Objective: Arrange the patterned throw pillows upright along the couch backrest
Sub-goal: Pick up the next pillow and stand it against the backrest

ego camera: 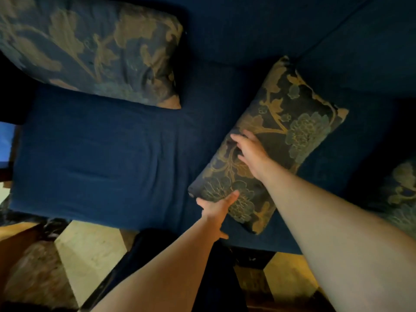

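Note:
A dark blue pillow with gold and teal flowers (pixel 290 122) lies tilted on the blue couch seat (pixel 90 154), its far corner touching the backrest (pixel 247 30). My left hand (pixel 216 208) grips its near lower-left edge, thumb on top. My right hand (pixel 252 152) rests on the pillow's face with fingers spread. A second patterned pillow (pixel 94 50) leans against the backrest at the upper left. A third patterned pillow (pixel 400 194) shows partly at the right edge.
The couch's front edge runs across the lower frame. Below it lies a floor of pale and dark tiles (pixel 90 248). A dark cloth or garment (pixel 213 278) hangs between my arms near the seat's front.

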